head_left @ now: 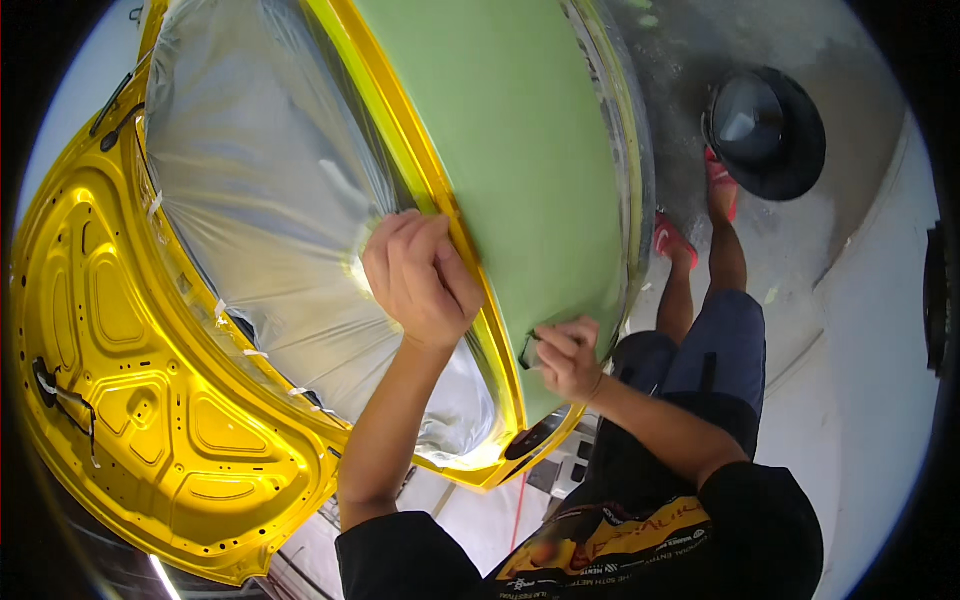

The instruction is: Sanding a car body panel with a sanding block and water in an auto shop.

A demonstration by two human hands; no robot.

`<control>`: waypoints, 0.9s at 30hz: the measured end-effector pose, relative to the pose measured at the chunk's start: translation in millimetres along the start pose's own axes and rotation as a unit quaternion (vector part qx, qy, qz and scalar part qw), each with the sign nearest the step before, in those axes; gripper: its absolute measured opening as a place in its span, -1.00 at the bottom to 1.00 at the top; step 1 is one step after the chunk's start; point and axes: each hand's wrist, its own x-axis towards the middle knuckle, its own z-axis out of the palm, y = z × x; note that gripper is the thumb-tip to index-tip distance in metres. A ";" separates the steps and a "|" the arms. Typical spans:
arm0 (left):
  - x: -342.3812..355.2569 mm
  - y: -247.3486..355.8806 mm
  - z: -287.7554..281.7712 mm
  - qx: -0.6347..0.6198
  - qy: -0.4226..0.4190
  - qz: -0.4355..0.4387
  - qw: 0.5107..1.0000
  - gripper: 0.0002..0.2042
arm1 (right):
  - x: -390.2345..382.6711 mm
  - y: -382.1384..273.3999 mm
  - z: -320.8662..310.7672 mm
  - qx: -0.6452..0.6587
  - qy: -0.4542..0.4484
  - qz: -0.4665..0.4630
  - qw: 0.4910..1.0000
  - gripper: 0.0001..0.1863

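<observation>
My left hand (425,275) is raised over the yellow rim (436,178) of a car body, its fingers curled inward. What those fingers pinch, if anything, is hidden. Lower and to the right, my right hand (568,358) rests on a smooth light green panel (510,130) beside that rim. Its fingers are bent round a small flat dark-edged piece (530,350), which touches the green surface. Milky plastic sheeting (260,180) covers the opening on the left side of the rim, creased and partly see-through.
A raised yellow lid (150,390) with cut-outs and a hanging cable fills the left. White tape bits (221,310) hold the sheeting's edge. On the grey floor (690,80) at right stands a round black bucket-like object (765,133), near my feet in red shoes (675,242).
</observation>
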 end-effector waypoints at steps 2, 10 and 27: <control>0.0 -2.1 -2.3 0.006 -0.001 0.007 1.000 -0.81 | 12.5 21.5 8.5 0.001 -0.002 -0.004 1.000 -0.61; 5.4 10.2 14.9 0.016 0.016 -0.008 1.000 -0.86 | 250.3 118.7 15.8 -0.040 0.174 0.067 0.982 -0.66; -5.6 -5.2 0.8 0.064 -0.026 -0.010 0.998 -0.86 | 96.7 106.3 16.6 -0.015 0.208 0.278 0.938 -0.57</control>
